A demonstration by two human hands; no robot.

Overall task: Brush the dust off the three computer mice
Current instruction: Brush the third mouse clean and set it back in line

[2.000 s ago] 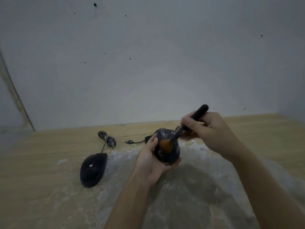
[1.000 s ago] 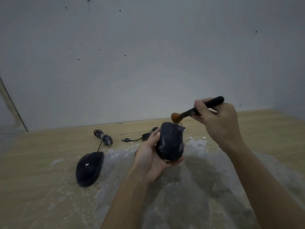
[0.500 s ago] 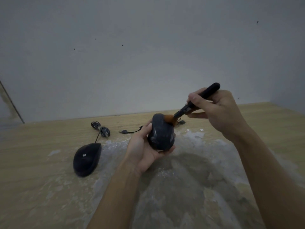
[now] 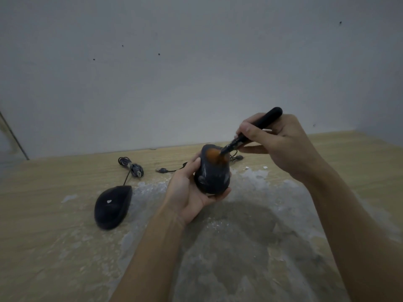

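Back down from its raised position of a second ago, the brush point(image 4: 253, 131) now presses its orange bristles against the far end of the dark mouse point(image 4: 212, 173), which the left hand point(image 4: 189, 192) cradles above the dusty wooden table point(image 4: 54, 247). Gripping the black handle, the right hand point(image 4: 281, 144) angles the brush downward. A second mouse point(image 4: 112, 207) lies on the table to the left, its bundled cable point(image 4: 132, 167) behind it.
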